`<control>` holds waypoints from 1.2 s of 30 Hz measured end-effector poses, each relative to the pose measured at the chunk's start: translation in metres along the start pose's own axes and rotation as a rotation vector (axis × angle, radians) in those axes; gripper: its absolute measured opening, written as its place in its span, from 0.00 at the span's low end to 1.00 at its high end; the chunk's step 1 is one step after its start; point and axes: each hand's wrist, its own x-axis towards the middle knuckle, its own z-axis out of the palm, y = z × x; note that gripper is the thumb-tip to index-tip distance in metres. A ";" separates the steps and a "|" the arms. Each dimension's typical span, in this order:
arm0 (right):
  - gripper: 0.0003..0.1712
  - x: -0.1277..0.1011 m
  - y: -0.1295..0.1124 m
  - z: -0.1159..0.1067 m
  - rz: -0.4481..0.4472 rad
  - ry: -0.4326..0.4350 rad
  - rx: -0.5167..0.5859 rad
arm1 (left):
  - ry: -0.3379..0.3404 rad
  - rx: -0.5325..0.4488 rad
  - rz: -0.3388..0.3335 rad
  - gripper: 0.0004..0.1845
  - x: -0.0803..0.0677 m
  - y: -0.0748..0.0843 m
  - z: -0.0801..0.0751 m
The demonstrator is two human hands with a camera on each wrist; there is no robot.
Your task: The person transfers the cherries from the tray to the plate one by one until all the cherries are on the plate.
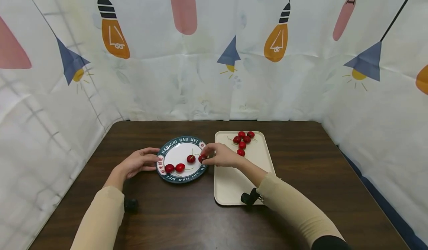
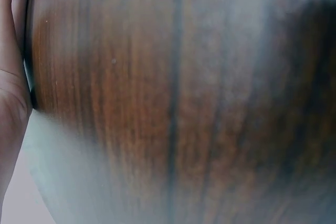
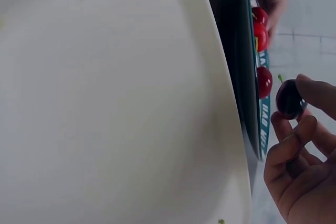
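We saw the right hand (image 1: 222, 155) pinching a cherry (image 1: 202, 158) between thumb and fingers, above the right side of the plate (image 1: 175, 154). Three more cherries (image 1: 180, 168) lay on the plate, two of them side by side toward its near left. The left hand (image 1: 138, 163) touched the plate's left rim with its fingers extended; how firmly it steadied the plate, we could not tell, since the left wrist view showed mostly table (image 2: 110, 77).

We judged the pinch the weakest point: the cherry looked round and glossy, so an uneven squeeze could have shot it out. Because it hung near the rim, a slip there could have sent it onto the table or into the tray (image 1: 230, 187), just beside the plate. A drop farther in could have set the nearest cherry rolling. The short stem (image 3: 280, 78) might have caught on a finger and spoiled a clean release. Too hard a push from the left could have slid or tipped the plate.

The right forearm (image 1: 252, 171) crossed above the tray, with six cherries in view beyond it; carried low, it could have brushed the closest one.
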 end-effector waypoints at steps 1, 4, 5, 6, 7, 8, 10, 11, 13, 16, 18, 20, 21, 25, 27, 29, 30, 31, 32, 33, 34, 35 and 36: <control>0.18 0.001 -0.001 0.002 -0.004 -0.002 -0.003 | 0.002 -0.001 0.000 0.35 0.000 0.000 0.000; 0.17 0.005 -0.003 0.005 -0.023 -0.006 -0.010 | 0.000 -0.008 0.001 0.35 0.000 -0.001 0.000; 0.17 0.005 -0.004 0.006 -0.025 -0.005 -0.010 | -0.003 -0.009 0.002 0.35 0.000 -0.001 0.000; 0.17 0.006 -0.005 0.007 -0.027 -0.006 -0.010 | -0.006 -0.010 0.003 0.35 0.000 -0.001 0.000; 0.17 0.007 -0.006 0.008 -0.027 -0.010 -0.004 | -0.005 -0.011 0.001 0.35 0.000 -0.001 0.000; 0.17 0.007 -0.007 0.009 -0.027 -0.015 0.005 | -0.005 -0.012 -0.001 0.35 0.000 -0.001 0.000; 0.18 0.007 -0.008 0.010 -0.020 -0.024 0.024 | -0.004 -0.012 -0.004 0.35 0.000 -0.001 0.000; 0.19 0.007 -0.009 0.010 -0.018 -0.029 0.029 | -0.003 -0.011 -0.006 0.35 0.000 -0.002 0.000; 0.19 0.007 -0.009 0.009 -0.013 -0.036 0.037 | -0.002 -0.012 -0.009 0.35 0.000 -0.002 0.000; 0.20 0.004 -0.008 0.006 -0.015 -0.026 0.021 | -0.007 -0.012 -0.010 0.36 0.000 -0.002 0.001; 0.21 0.002 -0.007 0.003 -0.015 -0.016 0.013 | -0.009 -0.011 -0.011 0.36 -0.001 -0.001 0.001; 0.21 -0.001 -0.005 -0.001 -0.013 -0.008 0.011 | -0.006 -0.011 -0.012 0.36 -0.001 0.000 0.001; 0.20 -0.002 -0.004 -0.003 -0.009 -0.004 0.014 | -0.005 -0.010 -0.012 0.36 -0.001 0.000 0.002; 0.19 -0.009 0.001 -0.012 0.013 0.012 0.023 | -0.005 -0.007 -0.008 0.35 -0.001 0.001 0.001; 0.19 -0.014 0.003 -0.017 0.023 0.023 0.040 | -0.006 -0.005 -0.007 0.35 -0.001 0.002 0.002; 0.18 -0.018 0.006 -0.022 0.037 0.035 0.051 | -0.003 -0.001 -0.010 0.35 -0.001 0.002 0.002; 0.18 -0.020 0.008 -0.025 0.043 0.041 0.056 | -0.002 0.000 -0.011 0.35 -0.001 0.003 0.001; 0.18 -0.022 0.010 -0.028 0.048 0.048 0.060 | 0.001 0.000 -0.013 0.35 -0.001 0.003 0.001; 0.18 -0.024 0.012 -0.030 0.053 0.054 0.063 | 0.003 0.000 -0.015 0.35 -0.002 0.003 0.001; 0.18 -0.026 0.015 -0.033 0.056 0.061 0.064 | 0.005 0.000 -0.016 0.35 -0.002 0.003 0.001; 0.18 -0.027 0.018 -0.035 0.063 0.068 0.061 | 0.005 0.000 -0.016 0.35 -0.002 0.003 0.001; 0.18 -0.029 0.020 -0.037 0.064 0.074 0.059 | 0.005 -0.002 -0.016 0.35 -0.002 0.004 0.001; 0.19 -0.030 0.022 -0.040 0.065 0.080 0.059 | 0.004 -0.003 -0.016 0.36 -0.002 0.004 0.001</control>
